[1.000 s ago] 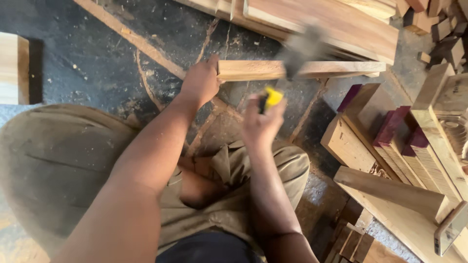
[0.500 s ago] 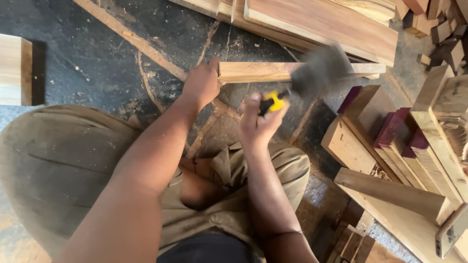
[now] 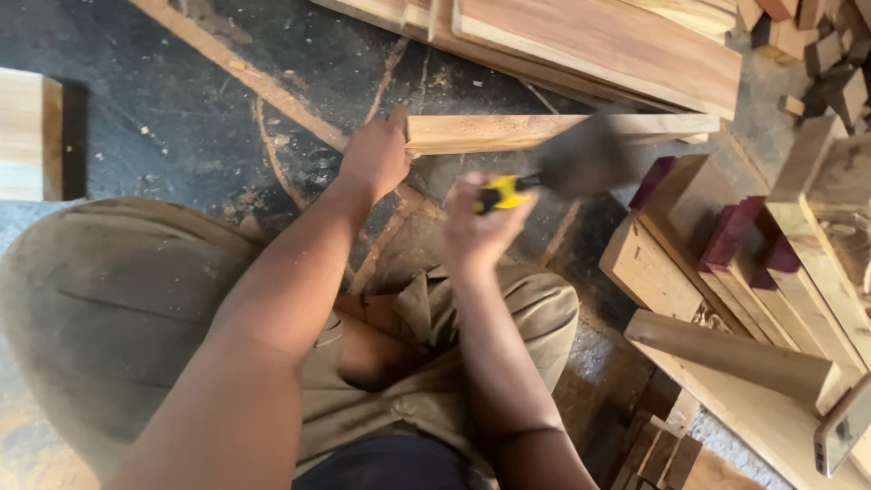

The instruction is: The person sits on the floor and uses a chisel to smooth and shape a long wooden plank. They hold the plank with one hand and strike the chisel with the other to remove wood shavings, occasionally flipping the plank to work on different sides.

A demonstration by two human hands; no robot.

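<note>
Hammer (image 3: 553,172) has a bright yellow and black grip, head is just a dark grey blur. The plank (image 3: 544,130) is pale tan with a light honey grain. Boards (image 3: 599,36) up top run warmer, reddish brown with lighter edges. Blocks (image 3: 726,236) on the side are tan but their ends are painted deep maroon. Floor (image 3: 181,100) is near black, speckled with pale sawdust and streaked with tan lines. Trousers (image 3: 118,299) are plain khaki olive.

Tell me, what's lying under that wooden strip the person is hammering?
Under the wooden strip is dark, dusty floor with a thin slat running diagonally. The left hand covers its near end, and the blurred hammer, held by the right hand, hides part of it.
</note>
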